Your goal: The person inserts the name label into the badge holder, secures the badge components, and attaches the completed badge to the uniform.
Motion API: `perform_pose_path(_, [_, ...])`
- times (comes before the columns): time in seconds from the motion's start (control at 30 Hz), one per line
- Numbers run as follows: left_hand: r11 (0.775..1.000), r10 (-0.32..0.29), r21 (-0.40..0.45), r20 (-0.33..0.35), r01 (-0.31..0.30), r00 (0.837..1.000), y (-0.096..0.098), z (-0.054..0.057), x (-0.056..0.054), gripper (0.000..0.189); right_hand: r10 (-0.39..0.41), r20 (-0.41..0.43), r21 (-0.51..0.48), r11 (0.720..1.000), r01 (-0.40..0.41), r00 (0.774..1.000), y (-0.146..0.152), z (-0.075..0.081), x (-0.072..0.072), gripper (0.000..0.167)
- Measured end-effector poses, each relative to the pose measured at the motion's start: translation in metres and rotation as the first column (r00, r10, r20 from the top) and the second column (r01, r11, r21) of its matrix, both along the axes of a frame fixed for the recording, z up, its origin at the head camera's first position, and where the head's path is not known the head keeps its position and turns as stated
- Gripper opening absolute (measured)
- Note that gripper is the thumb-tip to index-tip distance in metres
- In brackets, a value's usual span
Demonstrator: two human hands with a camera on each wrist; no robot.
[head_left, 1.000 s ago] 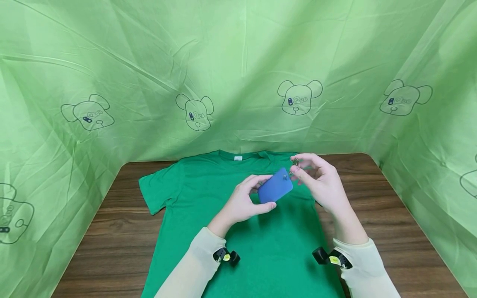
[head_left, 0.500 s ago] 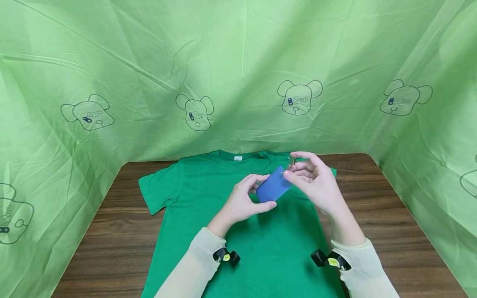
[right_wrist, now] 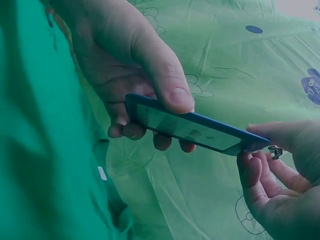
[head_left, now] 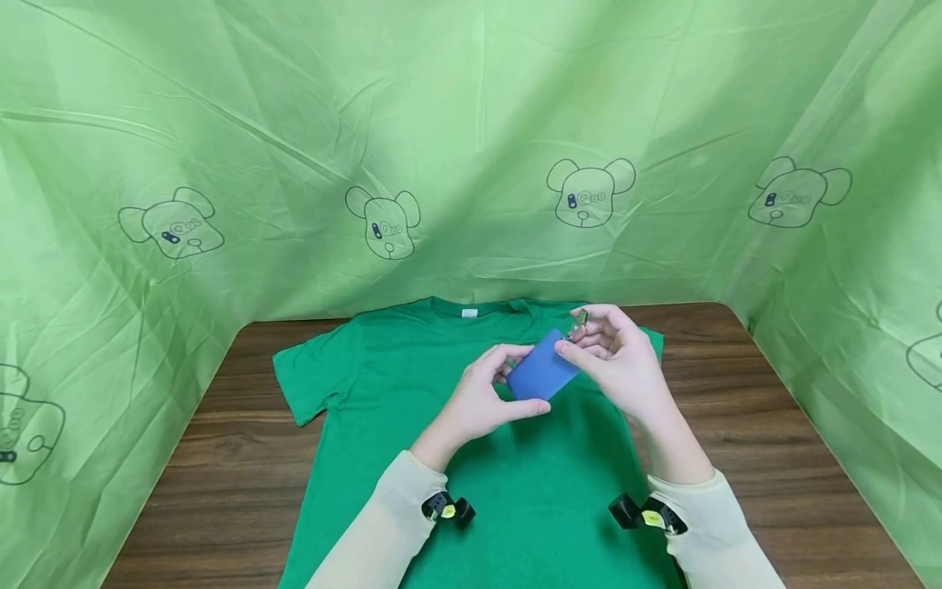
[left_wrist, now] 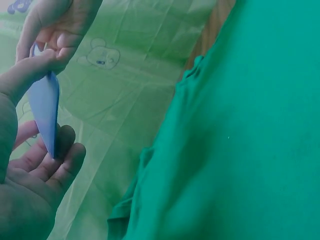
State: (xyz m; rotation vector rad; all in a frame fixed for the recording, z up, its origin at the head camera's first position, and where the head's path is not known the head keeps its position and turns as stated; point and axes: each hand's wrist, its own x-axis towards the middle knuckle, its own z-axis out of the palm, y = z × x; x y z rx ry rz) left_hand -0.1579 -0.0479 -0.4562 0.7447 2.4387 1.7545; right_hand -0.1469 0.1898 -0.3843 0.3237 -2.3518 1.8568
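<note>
A blue badge holder (head_left: pixel 543 368) is held tilted above a spread green T-shirt (head_left: pixel 412 458). My left hand (head_left: pixel 478 401) grips its long edges between thumb and fingers. At the upper right corner, my right hand (head_left: pixel 625 364) pinches the holder with its thumb on the blue face. A small metal clip (head_left: pixel 580 321) sticks out from that corner beside the right fingers. In the right wrist view the holder's underside has a clear window (right_wrist: pixel 185 127). The left wrist view catches the holder (left_wrist: pixel 46 107) nearly edge-on, partly covered by the left thumb.
The T-shirt lies flat on a dark wooden table (head_left: pixel 243 458), collar at the far edge. Light green fabric (head_left: pixel 471 164) with printed bear heads stands behind and along both sides. A black camera (head_left: pixel 625 511) is strapped to the right wrist.
My right hand has shifted left and slightly down; its thumb has gone from the clip onto the holder's corner. The left hand and the T-shirt stay nearly still.
</note>
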Motion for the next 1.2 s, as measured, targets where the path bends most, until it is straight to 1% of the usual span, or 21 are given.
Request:
perform_pose_path(0.07, [1.000,-0.006,0.015,-0.008,0.006,1.000,0.0004,0.0001,-0.0007,0.060,-0.008,-0.015,-0.013,1.000,0.008,1.000,0.0005,0.0002,0.0002,0.048])
perform_pose_path(0.17, [0.999,-0.017,0.030,-0.042,0.018,0.999,0.0005,-0.0005,-0.0021,0.044,-0.007,-0.036,-0.029,1.000,0.006,0.999,0.0014,0.0006,0.0003,0.045])
perform_pose_path(0.27, [0.999,-0.023,0.031,-0.068,0.025,0.997,0.0002,-0.0008,-0.0026,0.034,0.003,-0.055,-0.026,1.000,-0.005,0.998,0.0022,0.0007,0.0003,0.043])
perform_pose_path(0.47, [0.999,-0.028,0.035,-0.056,0.030,0.998,0.0000,-0.0006,-0.0022,0.027,0.008,-0.067,-0.026,1.000,-0.010,0.998,0.0029,0.0024,0.0012,0.042])
perform_pose_path(0.8, [0.999,-0.036,0.039,-0.057,0.039,0.998,-0.0001,-0.0015,-0.0006,0.020,0.005,-0.057,-0.048,0.999,-0.008,0.998,0.0009,0.0065,0.0034,0.040])
perform_pose_path(1.2, [0.998,-0.055,0.035,-0.065,0.057,0.996,0.0008,-0.0016,0.0002,0.017,0.000,-0.054,-0.048,0.999,-0.003,0.999,0.0032,0.0061,0.0032,0.040])
